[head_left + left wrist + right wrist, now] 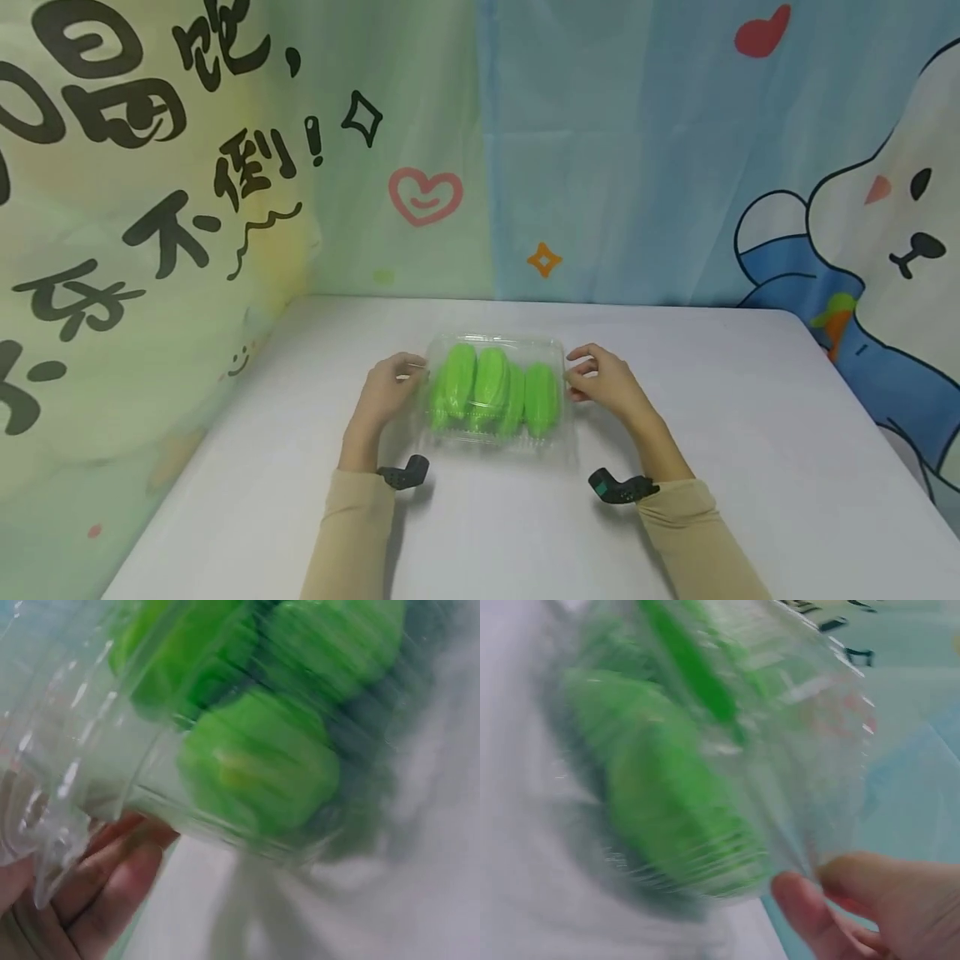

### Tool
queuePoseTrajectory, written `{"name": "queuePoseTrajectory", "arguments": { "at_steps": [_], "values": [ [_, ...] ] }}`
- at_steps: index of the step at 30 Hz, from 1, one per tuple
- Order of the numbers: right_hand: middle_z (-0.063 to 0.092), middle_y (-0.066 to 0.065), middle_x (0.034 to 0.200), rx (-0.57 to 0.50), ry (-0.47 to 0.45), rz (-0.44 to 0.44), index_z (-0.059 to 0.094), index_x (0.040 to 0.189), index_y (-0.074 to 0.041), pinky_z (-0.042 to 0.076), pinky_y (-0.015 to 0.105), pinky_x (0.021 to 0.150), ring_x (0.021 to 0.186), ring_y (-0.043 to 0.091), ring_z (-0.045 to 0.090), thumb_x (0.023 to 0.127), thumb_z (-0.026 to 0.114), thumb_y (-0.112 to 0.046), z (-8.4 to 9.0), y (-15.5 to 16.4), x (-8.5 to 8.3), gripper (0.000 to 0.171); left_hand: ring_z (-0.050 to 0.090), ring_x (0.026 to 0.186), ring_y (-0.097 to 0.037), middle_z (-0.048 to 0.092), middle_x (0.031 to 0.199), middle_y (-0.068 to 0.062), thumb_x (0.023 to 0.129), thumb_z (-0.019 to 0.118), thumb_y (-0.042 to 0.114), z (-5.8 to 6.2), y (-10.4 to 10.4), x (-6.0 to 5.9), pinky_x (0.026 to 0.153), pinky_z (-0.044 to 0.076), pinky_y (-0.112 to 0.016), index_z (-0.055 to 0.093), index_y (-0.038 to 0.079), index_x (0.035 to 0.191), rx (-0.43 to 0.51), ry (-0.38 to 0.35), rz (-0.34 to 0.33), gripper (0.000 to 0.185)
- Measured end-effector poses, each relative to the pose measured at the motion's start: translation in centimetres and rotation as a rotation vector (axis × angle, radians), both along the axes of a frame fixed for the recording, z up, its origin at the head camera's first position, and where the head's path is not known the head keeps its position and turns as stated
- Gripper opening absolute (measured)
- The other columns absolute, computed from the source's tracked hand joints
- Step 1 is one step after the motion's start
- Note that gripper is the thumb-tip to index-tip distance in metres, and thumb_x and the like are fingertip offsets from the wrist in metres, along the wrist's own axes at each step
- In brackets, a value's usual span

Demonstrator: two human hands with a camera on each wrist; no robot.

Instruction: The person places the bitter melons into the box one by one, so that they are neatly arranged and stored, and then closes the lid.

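Both hands, left hand (386,392) and right hand (603,385), grip the box (495,346) at frame centre, fingers curled on its ends; lifting it next needs level, even hold.

Both hands are on a clear plastic clamshell box (495,346) in the middle of the white table (750,433). The left hand (386,392) grips the box's left edge, fingers curled at the rim; the right hand (603,383) pinches the right edge. Inside the box, four bright green ridged gourds (491,387) lie side by side, packed close and touching. Beige sleeves cover both forearms, with a small black camera mount at each wrist. Behind the table hangs a cartoon backdrop (600,167) with hearts and black lettering.
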State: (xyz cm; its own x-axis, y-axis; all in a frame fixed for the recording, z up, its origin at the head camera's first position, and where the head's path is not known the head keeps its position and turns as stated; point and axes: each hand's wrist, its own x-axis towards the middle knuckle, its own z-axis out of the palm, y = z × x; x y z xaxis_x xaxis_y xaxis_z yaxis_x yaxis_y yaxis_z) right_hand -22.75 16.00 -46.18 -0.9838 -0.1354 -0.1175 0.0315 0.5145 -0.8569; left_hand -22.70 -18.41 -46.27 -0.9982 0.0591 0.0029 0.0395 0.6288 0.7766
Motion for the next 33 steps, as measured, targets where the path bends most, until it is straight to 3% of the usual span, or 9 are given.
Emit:
{"name": "queuePoseTrajectory", "arguments": {
  "at_steps": [4, 9, 11, 15, 20, 24, 28, 31, 33],
  "values": [
    [0.068, 0.019, 0.109, 0.084, 0.096, -0.048, 0.063, 0.114, -0.003, 0.06, 0.032, 0.068, 0.072, 0.014, 0.071, 0.092, 0.06, -0.018, -0.1, -0.6, 0.8, 0.027, 0.065, 0.108, -0.033, 0.068, 0.115, -0.013, 0.093, 0.059, 0.024, 0.2, -0.2, 0.2, 0.09, 0.055, -0.044, 0.064, 0.011, 0.119, -0.023, 0.014, 0.007, 0.03],
    [0.066, 0.019, 0.118, 0.13, 0.14, -0.017, 0.064, 0.119, -0.001, 0.06, 0.034, 0.075, 0.087, 0.022, 0.072, 0.093, 0.06, -0.019, -0.1, -0.5, 1.3, 0.032, 0.054, 0.125, -0.032, 0.057, 0.135, -0.013, 0.095, 0.056, 0.024, 0.7, -1.5, 0.7, 0.104, 0.044, -0.047, 0.053, 0.009, 0.135, 0.058, -0.053, -0.169, 0.042],
    [0.062, 0.02, 0.125, 0.14, 0.129, 0.017, 0.061, 0.124, -0.001, 0.059, 0.037, 0.08, 0.095, 0.026, 0.07, 0.093, 0.06, -0.02, -0.1, -0.2, 1.5, 0.036, 0.042, 0.136, -0.03, 0.048, 0.145, -0.007, 0.096, 0.055, 0.025, 0.6, -2.2, 1.0, 0.113, 0.032, -0.049, 0.046, 0.013, 0.141, 0.108, -0.108, -0.243, 0.048],
    [0.055, 0.022, 0.133, 0.108, 0.073, 0.13, 0.051, 0.135, 0.0, 0.055, 0.042, 0.088, 0.106, 0.032, 0.066, 0.094, 0.058, -0.021, 0.3, 0.3, 2.2, 0.047, 0.017, 0.147, -0.022, 0.033, 0.152, 0.015, 0.093, 0.056, 0.028, -0.4, -3.2, 1.6, 0.117, 0.011, -0.058, 0.036, 0.035, 0.146, 0.187, -0.237, -0.283, 0.057],
    [0.055, 0.026, 0.126, -0.011, -0.049, 0.298, 0.028, 0.148, -0.002, 0.056, 0.034, 0.087, 0.103, 0.026, 0.066, 0.094, 0.058, -0.019, 0.8, 1.1, 2.7, 0.064, 0.007, 0.148, -0.021, 0.024, 0.155, 0.019, 0.088, 0.058, 0.021, -0.7, -3.5, 1.9, 0.117, 0.006, -0.061, 0.028, 0.048, 0.145, 0.245, -0.329, -0.31, 0.07],
    [0.054, 0.022, 0.119, -0.064, -0.145, 0.389, 0.013, 0.153, -0.008, 0.057, 0.028, 0.083, 0.095, 0.018, 0.066, 0.093, 0.061, -0.019, 0.8, 1.6, 2.9, 0.077, 0.005, 0.149, -0.022, 0.022, 0.157, 0.014, 0.087, 0.057, 0.016, -0.9, -3.7, 2.0, 0.117, 0.005, -0.059, 0.025, 0.046, 0.146, 0.263, -0.338, -0.333, 0.074],
    [0.051, 0.019, 0.12, -0.093, -0.211, 0.44, 0.002, 0.154, -0.015, 0.056, 0.03, 0.082, 0.093, 0.018, 0.065, 0.092, 0.062, -0.02, 0.6, 2.0, 2.9, 0.086, 0.009, 0.148, -0.026, 0.023, 0.158, 0.007, 0.091, 0.056, 0.017, -0.7, -3.5, 2.3, 0.117, 0.009, -0.058, 0.023, 0.04, 0.149, 0.259, -0.315, -0.325, 0.071],
    [0.046, 0.021, 0.127, -0.128, -0.246, 0.477, -0.006, 0.154, -0.019, 0.056, 0.031, 0.083, 0.094, 0.02, 0.066, 0.091, 0.063, -0.018, 0.5, 2.2, 3.0, 0.093, 0.018, 0.146, -0.03, 0.032, 0.155, -0.002, 0.094, 0.055, 0.02, -0.5, -3.1, 2.8, 0.116, 0.018, -0.057, 0.025, 0.033, 0.15, 0.197, -0.266, -0.295, 0.065],
    [0.042, 0.023, 0.13, -0.161, -0.271, 0.49, -0.01, 0.153, -0.021, 0.055, 0.031, 0.085, 0.093, 0.019, 0.066, 0.09, 0.065, -0.017, 0.5, 2.3, 3.1, 0.099, 0.037, 0.139, -0.031, 0.042, 0.149, -0.008, 0.095, 0.055, 0.023, -0.3, -2.8, 3.2, 0.112, 0.031, -0.054, 0.03, 0.028, 0.149, 0.134, -0.216, -0.27, 0.06]
  ]
}}
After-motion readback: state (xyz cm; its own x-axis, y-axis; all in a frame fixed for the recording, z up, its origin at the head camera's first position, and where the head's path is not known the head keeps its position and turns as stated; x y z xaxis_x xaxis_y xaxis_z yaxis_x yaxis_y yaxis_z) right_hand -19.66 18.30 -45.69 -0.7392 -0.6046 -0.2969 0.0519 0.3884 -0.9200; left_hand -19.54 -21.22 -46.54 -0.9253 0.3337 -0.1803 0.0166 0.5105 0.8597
